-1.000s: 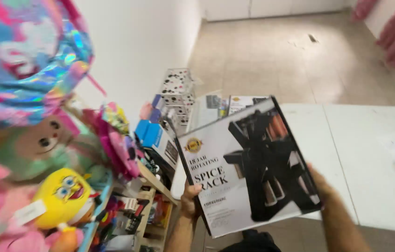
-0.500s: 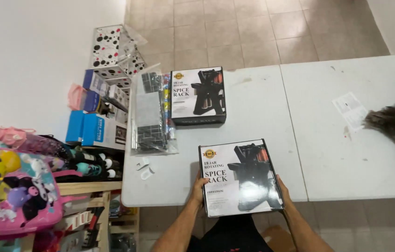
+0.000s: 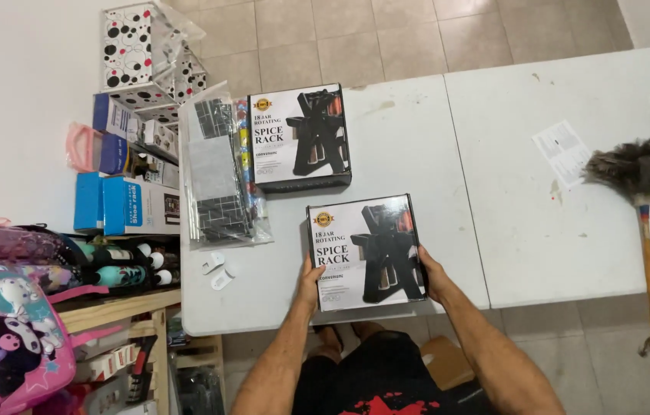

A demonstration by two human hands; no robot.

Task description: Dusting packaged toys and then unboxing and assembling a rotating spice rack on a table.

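A black-and-white spice rack box [image 3: 367, 252] lies flat at the near edge of the white table [image 3: 409, 165]. My left hand [image 3: 311, 281] grips its left side and my right hand [image 3: 429, 273] grips its right side. A second, matching spice rack box [image 3: 300, 137] rests on the table just beyond it, a small gap apart.
Plastic-wrapped packs [image 3: 219, 177] lie left of the boxes, with two small white pieces [image 3: 217, 270] near the table edge. A feather duster [image 3: 642, 192] and a paper sheet [image 3: 562, 152] lie on the right table. Blue boxes [image 3: 129, 204], dotted boxes [image 3: 134, 46], bottles and backpacks [image 3: 6, 338] crowd the left.
The box came down from in front of the camera to the table's near edge, both hands still on it. The view tilted down onto the table.
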